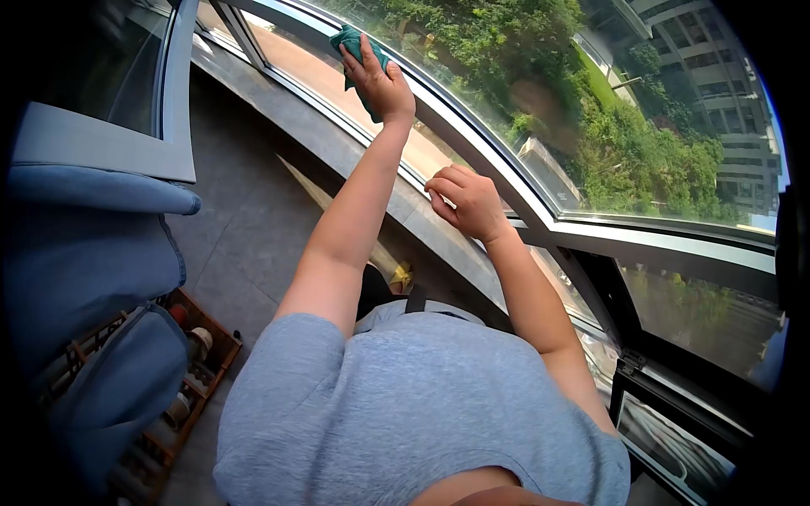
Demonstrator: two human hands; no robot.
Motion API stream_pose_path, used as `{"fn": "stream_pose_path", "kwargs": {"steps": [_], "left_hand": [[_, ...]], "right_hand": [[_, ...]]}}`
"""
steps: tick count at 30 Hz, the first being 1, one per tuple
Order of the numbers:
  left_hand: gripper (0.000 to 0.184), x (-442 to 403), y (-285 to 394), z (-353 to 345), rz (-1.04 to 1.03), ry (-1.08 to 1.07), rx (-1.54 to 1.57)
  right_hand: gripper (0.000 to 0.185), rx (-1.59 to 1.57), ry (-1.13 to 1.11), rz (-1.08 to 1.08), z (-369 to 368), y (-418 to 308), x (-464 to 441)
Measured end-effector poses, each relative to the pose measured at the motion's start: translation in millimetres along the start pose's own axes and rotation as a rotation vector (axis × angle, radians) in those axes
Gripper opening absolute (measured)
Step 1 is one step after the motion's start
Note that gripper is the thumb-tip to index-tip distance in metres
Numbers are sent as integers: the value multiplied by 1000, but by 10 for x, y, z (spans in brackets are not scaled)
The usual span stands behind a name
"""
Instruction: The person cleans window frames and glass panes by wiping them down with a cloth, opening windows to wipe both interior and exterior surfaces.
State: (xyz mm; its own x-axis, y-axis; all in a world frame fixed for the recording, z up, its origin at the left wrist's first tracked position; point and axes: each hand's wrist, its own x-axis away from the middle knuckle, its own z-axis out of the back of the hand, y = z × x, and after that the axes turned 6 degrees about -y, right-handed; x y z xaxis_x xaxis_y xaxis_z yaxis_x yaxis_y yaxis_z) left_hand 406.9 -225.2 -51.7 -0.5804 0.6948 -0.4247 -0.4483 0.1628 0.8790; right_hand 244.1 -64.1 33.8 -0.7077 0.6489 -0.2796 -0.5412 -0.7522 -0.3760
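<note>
My left hand (384, 88) is stretched far forward and presses a crumpled dark green cloth (348, 40) against the grey metal window frame (447, 126). Part of the cloth sticks out beyond the fingertips and another part hangs below the palm. Closer to my body, my right hand (470, 202) hovers by the lower rail of the same frame, its fingers loosely curled in. No object shows in it. The large window pane (540, 93) beyond the frame looks out on trees and buildings.
A stone ledge (422, 221) runs along the window's foot. At left, an opened window sash (110, 139) stands over hanging blue fabric (84, 253) and a wooden rack (215, 346) of shoes. A black-framed opened sash (675, 379) is at right.
</note>
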Motion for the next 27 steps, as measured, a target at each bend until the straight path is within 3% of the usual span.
{"fn": "stream_pose_path", "kwargs": {"steps": [4, 8, 10, 15, 20, 22, 27], "left_hand": [[69, 976, 635, -173, 68, 2, 34], [63, 1972, 1212, -257, 125, -135, 108], [65, 2447, 1439, -297, 115, -207, 138], [73, 3269, 1791, -326, 102, -434, 60], [73, 3300, 1831, -207, 44, -455, 116], [72, 3217, 1774, -165, -66, -463, 59], [70, 2635, 1469, -246, 45, -283, 111]], "right_hand": [[8, -51, 103, -151, 370, 7, 794], [7, -35, 252, -309, 679, -68, 1359], [7, -32, 360, -289, 767, -81, 1534], [10, 13, 357, -270, 934, -129, 1738], [10, -16, 405, -254, 947, -162, 1637], [10, -40, 366, -307, 953, -164, 1581], [11, -47, 360, -326, 801, 22, 1377]]}}
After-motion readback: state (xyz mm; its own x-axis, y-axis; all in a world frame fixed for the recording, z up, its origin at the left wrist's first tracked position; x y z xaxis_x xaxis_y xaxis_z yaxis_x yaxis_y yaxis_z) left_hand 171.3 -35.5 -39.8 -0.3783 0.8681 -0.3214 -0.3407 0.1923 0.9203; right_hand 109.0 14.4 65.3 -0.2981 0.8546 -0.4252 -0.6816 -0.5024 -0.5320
